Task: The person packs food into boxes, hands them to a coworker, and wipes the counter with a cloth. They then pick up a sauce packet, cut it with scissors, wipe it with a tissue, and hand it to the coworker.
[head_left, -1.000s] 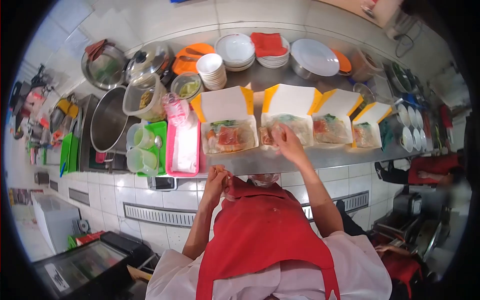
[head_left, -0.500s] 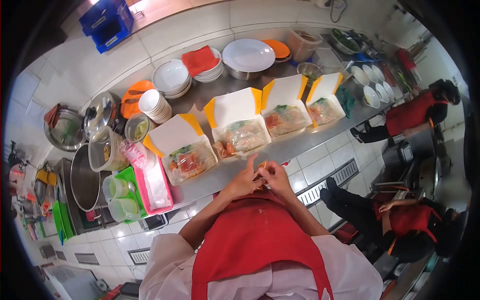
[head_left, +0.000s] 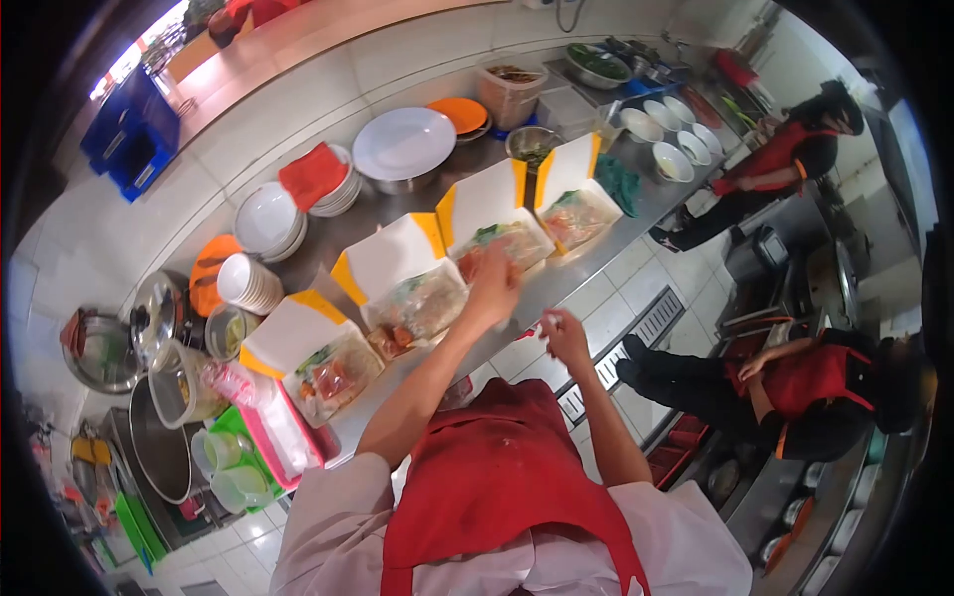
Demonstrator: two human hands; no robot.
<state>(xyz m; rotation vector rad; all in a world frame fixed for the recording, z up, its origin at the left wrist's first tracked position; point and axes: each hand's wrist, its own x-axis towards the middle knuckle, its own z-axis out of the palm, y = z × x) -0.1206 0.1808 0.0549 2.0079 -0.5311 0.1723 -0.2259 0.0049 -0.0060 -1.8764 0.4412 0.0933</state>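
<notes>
Several white takeaway boxes with yellow-edged lids stand open in a row on the steel counter, holding food under clear plastic. My left hand [head_left: 494,283] reaches over the front of the third box [head_left: 484,211], fingers pointing down and smeared by motion, right at its food. My right hand [head_left: 566,340] is held off the counter's front edge, fingers curled together; I cannot tell what they pinch. To the right of my left hand is the end box [head_left: 566,174]. On the left stand the second box [head_left: 394,256] and the first box [head_left: 296,333], which shows a reddish packet.
Behind the boxes stand stacked white bowls [head_left: 266,219], a large white plate [head_left: 403,142] and stacked cups [head_left: 248,283]. A pink tray [head_left: 310,455] lies at the left. Small white bowls [head_left: 674,162] sit far right. Two people in red aprons are on the right side.
My hands, together at the counter edge before, have parted. The left has moved forward over the third box; the right has shifted slightly right. The view has turned rightward.
</notes>
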